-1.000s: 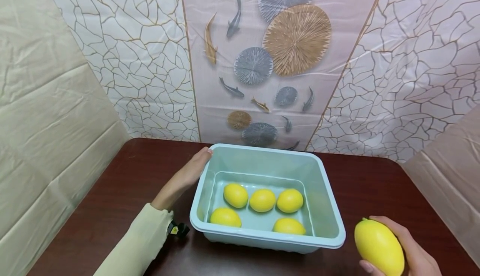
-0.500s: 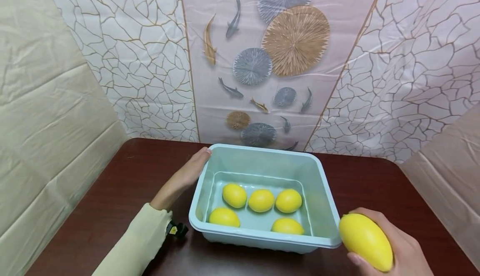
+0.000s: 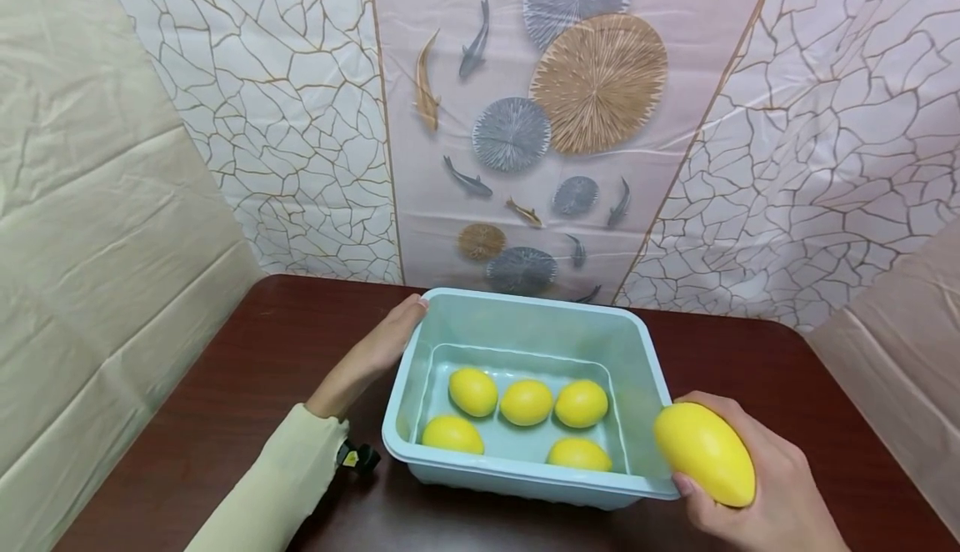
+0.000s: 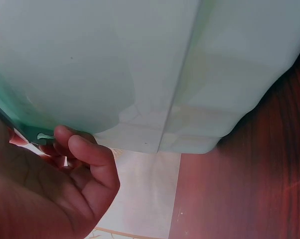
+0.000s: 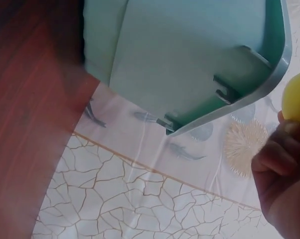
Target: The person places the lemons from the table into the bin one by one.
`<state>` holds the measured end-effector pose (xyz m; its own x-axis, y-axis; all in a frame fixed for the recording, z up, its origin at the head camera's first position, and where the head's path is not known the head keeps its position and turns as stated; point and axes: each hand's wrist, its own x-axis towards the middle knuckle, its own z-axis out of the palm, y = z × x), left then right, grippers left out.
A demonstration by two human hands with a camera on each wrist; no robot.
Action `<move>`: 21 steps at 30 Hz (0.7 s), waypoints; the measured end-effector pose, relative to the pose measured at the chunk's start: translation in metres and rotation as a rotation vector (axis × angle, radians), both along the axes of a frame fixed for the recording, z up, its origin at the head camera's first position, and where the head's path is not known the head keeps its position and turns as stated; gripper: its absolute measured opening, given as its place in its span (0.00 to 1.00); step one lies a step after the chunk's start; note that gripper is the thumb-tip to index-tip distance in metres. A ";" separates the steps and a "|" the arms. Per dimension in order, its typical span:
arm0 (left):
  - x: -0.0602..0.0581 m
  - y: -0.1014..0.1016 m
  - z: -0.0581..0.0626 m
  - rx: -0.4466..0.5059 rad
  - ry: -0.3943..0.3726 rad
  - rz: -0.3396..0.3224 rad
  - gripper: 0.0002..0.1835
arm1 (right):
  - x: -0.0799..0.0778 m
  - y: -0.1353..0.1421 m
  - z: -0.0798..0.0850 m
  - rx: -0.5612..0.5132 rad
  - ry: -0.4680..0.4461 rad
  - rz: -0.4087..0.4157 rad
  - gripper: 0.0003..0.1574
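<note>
A pale blue-green plastic bin stands on the table with several yellow lemons on its floor, among them a middle lemon in the back row. My left hand grips the bin's rim near the back left corner; its curled fingers show below the rim in the left wrist view. Another lemon is in my right hand, held between thumb and fingers just over the bin's right rim near the front corner. In the right wrist view that lemon is cut off by the frame edge.
The dark reddish-brown table runs back to a patterned wall cloth. Beige cloth hangs at the left side. A small black device sits at my left wrist, close to the bin's front left corner.
My right hand has carried its lemon leftward and slightly up, from beside the bin to its right rim. The left hand, the bin and the lemons inside have stayed put.
</note>
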<state>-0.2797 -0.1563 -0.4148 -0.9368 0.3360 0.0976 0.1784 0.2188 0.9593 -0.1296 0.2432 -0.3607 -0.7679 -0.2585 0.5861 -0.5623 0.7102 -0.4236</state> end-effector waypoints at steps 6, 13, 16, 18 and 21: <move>0.000 0.001 0.000 0.024 0.035 -0.011 0.17 | -0.007 -0.003 0.001 0.021 0.058 0.054 0.47; -0.001 0.001 -0.001 0.033 0.053 -0.010 0.17 | -0.017 -0.009 -0.001 0.054 0.183 0.113 0.46; -0.001 0.001 -0.002 0.036 0.058 -0.013 0.17 | -0.020 -0.011 -0.002 0.049 0.205 0.116 0.45; -0.001 0.000 -0.002 0.038 0.056 -0.008 0.17 | -0.021 -0.013 -0.002 0.053 0.201 0.114 0.44; -0.001 0.000 -0.001 0.033 0.057 -0.012 0.17 | -0.021 -0.017 0.001 0.076 0.146 0.104 0.43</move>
